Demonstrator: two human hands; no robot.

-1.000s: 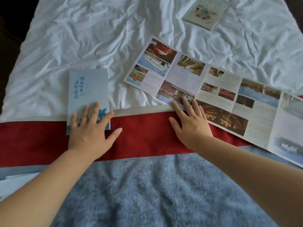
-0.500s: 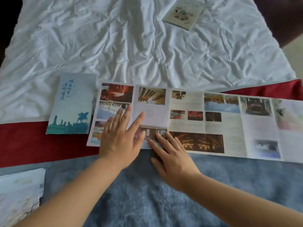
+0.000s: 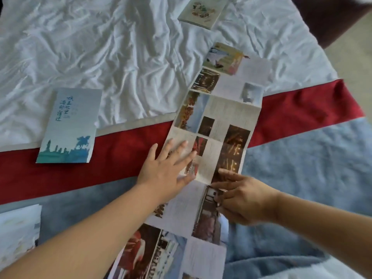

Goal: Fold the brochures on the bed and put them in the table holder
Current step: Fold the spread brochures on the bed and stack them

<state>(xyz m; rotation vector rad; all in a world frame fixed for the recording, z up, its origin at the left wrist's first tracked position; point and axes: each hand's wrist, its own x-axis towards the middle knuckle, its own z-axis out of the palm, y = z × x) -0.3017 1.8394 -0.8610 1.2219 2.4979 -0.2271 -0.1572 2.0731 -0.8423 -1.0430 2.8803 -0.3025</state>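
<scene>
"Well, that long photo-printed paper brochure (image 3: 227,115) lies unfolded, from the near fuzzy blue blanket (image 3: 302,178) across the red fabric band (image 3: 80,178) to the far crumpled white sheet (image 3: 120,47)."

"Light, floppy, a bit slick, I'd say. The left hand (image 3: 163,174) presses it flat, fingers spread. The right hand (image 3: 243,202) pinches its right edge at a crease, the place to fold."

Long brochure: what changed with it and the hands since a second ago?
The long brochure was turned to point ahead. The left hand left the blue brochure to press the long one; the right hand pinches a fold. Blue brochure and flowered booklet stayed.
</scene>
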